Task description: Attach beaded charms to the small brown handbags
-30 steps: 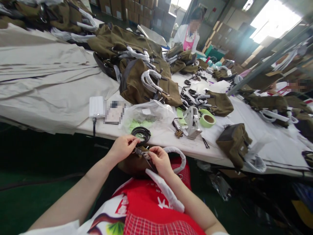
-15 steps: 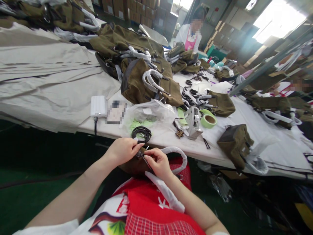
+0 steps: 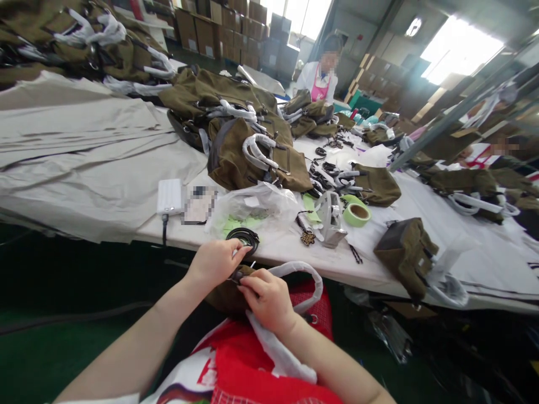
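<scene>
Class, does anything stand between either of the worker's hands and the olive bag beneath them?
Nothing visible does. The right hand pinches the top of the olive bag; the left hand is close by, contact unclear. The white-wrapped handle loops off to one side.

1. Right hand (image 3: 267, 294): fingers pinching the bag's (image 3: 227, 297) upper edge.
2. Left hand (image 3: 214, 262): fingertips at the coil (image 3: 248, 232), grip unclear.
3. Tape (image 3: 350, 215): beyond the fingers, rightward.
4. White box (image 3: 169, 195): beyond them, leftward.
</scene>
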Motion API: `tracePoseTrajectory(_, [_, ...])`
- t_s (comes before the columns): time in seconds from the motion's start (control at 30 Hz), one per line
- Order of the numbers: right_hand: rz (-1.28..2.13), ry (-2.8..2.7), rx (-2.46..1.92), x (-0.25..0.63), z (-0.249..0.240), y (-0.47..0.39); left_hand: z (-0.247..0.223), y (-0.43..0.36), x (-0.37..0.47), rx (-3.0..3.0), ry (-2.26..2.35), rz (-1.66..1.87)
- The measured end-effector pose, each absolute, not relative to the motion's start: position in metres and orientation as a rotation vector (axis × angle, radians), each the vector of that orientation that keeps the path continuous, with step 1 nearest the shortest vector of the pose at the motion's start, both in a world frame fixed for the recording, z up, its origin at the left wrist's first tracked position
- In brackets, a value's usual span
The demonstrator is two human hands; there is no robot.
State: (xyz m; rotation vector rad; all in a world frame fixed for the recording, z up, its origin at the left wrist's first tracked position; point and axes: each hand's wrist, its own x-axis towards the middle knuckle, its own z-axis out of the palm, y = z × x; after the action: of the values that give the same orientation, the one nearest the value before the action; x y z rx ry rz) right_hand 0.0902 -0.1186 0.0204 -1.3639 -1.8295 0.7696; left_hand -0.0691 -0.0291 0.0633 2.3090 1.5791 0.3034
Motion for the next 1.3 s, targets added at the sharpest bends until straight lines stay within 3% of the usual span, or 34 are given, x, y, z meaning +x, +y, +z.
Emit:
tracePoseTrajectory(0.13, [0.902,-1.757,-1.322,0.087,0.019,-0.117,0.073,-0.026,-0.065,1.981,1.455,0.69])
tracePoseTrajectory(0.23, [1.14,-1.457,-1.272,0.085,0.014,-0.116,0.066,-0.015,-0.06,1.783,1.337,0.755])
tracePoseTrajectory(0.43, [1.435,-0.622,-1.129,0.083,0.002,-0.115,0.041,0.002,-0.051,2.192,1.114,-0.04])
tracePoseTrajectory(0.83, [1.499,-0.543,-1.085,0.085,-0.001,-0.114,0.043,0.0,-0.017,2.486,0.929,-0.617])
tracePoseTrajectory(1.07, [1.504,-0.561,-1.088,0.086,0.001,-0.115,0.046,-0.021,-0.025,2.622,0.988,-0.514])
tracePoseTrajectory(1.3, [1.532,-0.56,-1.085,0.083,0.004,-0.116,0.043,-0.049,-0.031,2.646,1.345,-0.073])
